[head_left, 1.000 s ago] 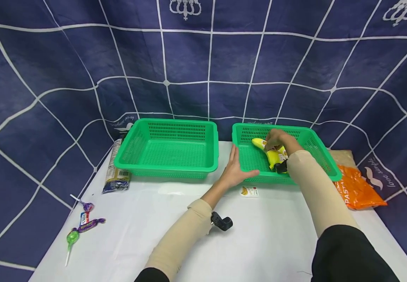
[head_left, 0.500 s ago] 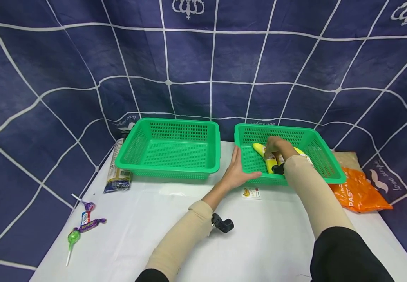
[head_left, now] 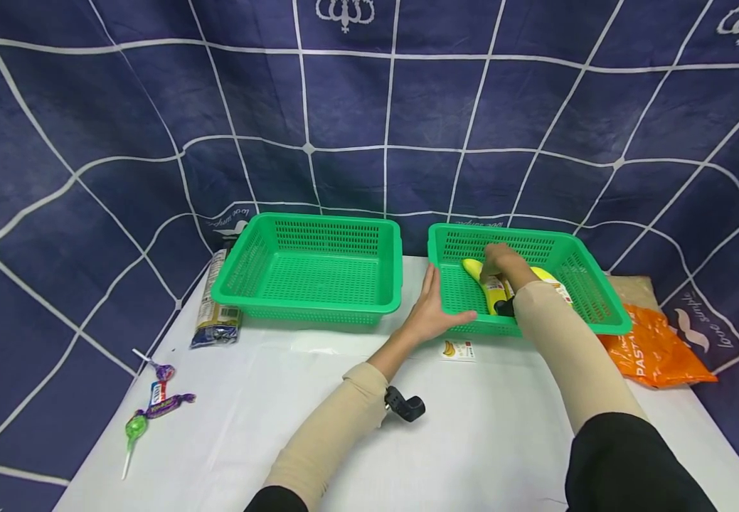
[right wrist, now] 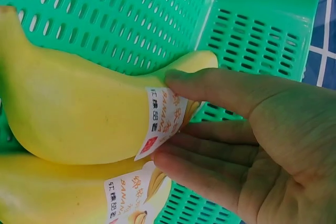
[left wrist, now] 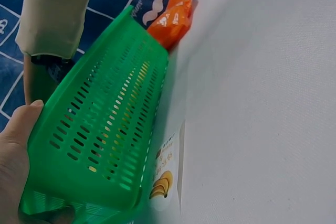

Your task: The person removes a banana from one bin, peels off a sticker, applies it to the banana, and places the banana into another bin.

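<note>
My right hand (head_left: 503, 263) reaches into the right green basket (head_left: 589, 284). In the right wrist view its thumb lies on top of one end of a yellow banana (right wrist: 79, 108) with a paper label, and its fingers come against the underside, pinching it. Just below that lies a second labelled banana (right wrist: 52, 190), touching the first. More yellow (head_left: 547, 276) shows beside the right forearm. My left hand (head_left: 429, 316) spreads around the same basket's front left corner, fingers straight along the left side and thumb along the front; some of its fingers are hidden in the left wrist view.
A second green basket (head_left: 318, 277) stands on the left, with a printed packet (head_left: 217, 313) beside it. An orange bag (head_left: 654, 348) lies right of the right basket. A banana-picture card (head_left: 459, 350) is in front. Purple (head_left: 164, 372) and green lollipops (head_left: 136, 425) and a wrapped candy (head_left: 167, 405) sit far left.
Inside the basket, my right hand has shifted slightly, and yellow now shows right of the forearm, where one second ago it did not. My left hand stays at the corner. The view has shifted slightly.
</note>
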### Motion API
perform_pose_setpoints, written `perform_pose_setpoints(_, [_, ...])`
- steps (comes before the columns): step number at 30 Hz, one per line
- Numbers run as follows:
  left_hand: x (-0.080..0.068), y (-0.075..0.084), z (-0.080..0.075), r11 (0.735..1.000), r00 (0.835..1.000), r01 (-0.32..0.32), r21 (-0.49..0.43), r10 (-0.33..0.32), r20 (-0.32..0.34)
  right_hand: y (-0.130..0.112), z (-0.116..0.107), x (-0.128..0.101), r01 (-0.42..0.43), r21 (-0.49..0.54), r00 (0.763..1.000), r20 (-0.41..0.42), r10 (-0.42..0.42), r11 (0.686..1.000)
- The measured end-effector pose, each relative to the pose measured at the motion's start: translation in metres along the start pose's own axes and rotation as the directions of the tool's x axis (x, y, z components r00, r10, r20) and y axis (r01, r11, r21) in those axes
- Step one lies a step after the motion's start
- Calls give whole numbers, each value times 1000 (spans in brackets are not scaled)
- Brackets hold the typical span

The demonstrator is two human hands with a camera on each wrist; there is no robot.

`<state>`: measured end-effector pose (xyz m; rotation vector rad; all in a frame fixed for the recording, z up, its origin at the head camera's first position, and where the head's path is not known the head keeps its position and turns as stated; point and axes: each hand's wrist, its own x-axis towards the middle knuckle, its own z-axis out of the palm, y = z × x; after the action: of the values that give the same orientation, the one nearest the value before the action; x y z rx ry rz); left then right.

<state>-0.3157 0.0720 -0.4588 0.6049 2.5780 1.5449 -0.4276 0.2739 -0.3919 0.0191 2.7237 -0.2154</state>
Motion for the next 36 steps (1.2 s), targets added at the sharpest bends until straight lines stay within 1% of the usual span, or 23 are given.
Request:
perform_pose_setpoints(11, [0, 2, -1, 1000, 1000, 0, -10, 0, 10, 3, -1, 3, -7, -30, 1000, -29, 6, 1000])
perform_pose_setpoints(13, [0, 3, -1, 1000, 1000, -1, -5, 1, 8, 3, -2, 2, -9, -9, 1000, -19, 9, 1000])
perform_pose_setpoints(16, [0, 3, -1, 1000, 1000, -3, 0, 3, 4, 4, -3, 1, -15, 51, 1000, 12, 15, 999])
perform_pose_setpoints(19, [-1, 2, -1, 1000, 1000, -2, 3, 2, 2, 4, -8, -3, -10, 67, 999, 45, 7, 998])
perform_pose_setpoints(22, [-1, 3, -1, 1000, 1000, -2, 10, 2, -2, 4, -16, -8, 2, 45, 999, 51, -5, 999])
perform_pose_setpoints(27, [-1, 4, 0, 1000, 1000, 3, 14, -3, -11, 1, -31, -22, 23, 18, 1000, 7, -23, 1000])
perform_pose_setpoints(30, [-2, 3, 0, 1000, 1000, 8, 14, -8, -9, -1, -35, -27, 40, -3, 999, -14, -40, 999])
perform_pose_setpoints(36, [-3, 5, 0, 1000, 1000, 9, 15, -9, -1, -2, -38, -38, 71, -65, 997, -30, -73, 995])
